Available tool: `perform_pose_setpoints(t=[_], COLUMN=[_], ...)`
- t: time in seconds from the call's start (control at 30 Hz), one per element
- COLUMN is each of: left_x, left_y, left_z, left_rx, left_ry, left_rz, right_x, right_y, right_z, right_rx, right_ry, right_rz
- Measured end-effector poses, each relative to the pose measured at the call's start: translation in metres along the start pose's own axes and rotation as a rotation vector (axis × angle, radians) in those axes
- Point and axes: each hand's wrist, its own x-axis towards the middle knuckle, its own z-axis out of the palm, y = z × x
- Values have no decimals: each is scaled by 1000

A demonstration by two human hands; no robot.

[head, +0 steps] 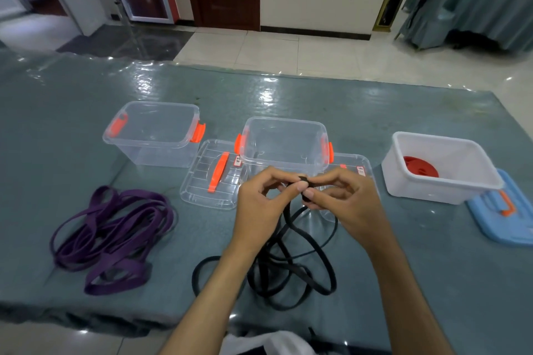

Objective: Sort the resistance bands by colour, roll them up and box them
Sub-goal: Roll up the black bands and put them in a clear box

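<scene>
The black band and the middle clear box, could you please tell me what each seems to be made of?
Black band: matte and limp, probably rubber or latex, since it flops in loose loops. Middle clear box: glossy transparent hard plastic; the table shows through its walls, and its orange clips look like opaque plastic.

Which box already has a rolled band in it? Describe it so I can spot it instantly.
On the teal-covered table, three open boxes stand in a row beyond the hands. Take the white box at the far right, beside a blue lid. Unlike the two clear, orange-latched boxes, it is opaque and holds a red rolled band.
</scene>
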Motion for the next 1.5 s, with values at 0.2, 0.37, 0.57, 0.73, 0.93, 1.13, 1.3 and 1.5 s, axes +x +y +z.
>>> perform_pose_setpoints(t=[0.2, 0.37, 0.57, 0.73, 0.93, 1.13, 1.3, 1.5], left_x=[-8, -6, -4, -1, 6, 16, 21, 36], left_y=[0, 1, -3, -4, 0, -8, -12, -17], left_z=[6, 16, 21, 19, 25, 28, 40, 53], left_rx=[-91, -179, -181, -79, -176, -197, -143, -273], left_ry=[-116, -128, -142, -128, -41, 22, 112, 248], left_rz=[-34, -71, -74, -46, -63, -52, 26, -129], right_x=[-10, -10, -12, -5, 2, 15, 29, 44], right_y=[0, -2, -2, -5, -4, -4, -1, 8], right_z=[-7, -4, -6, -11, -10, -16, -20, -9], right_rx=[109, 93, 102, -85, -9, -166, -117, -28], right_ry=[116, 154, 190, 218, 155, 138, 165, 214], right_rz=[28, 0, 49, -5, -39, -73, -41, -8])
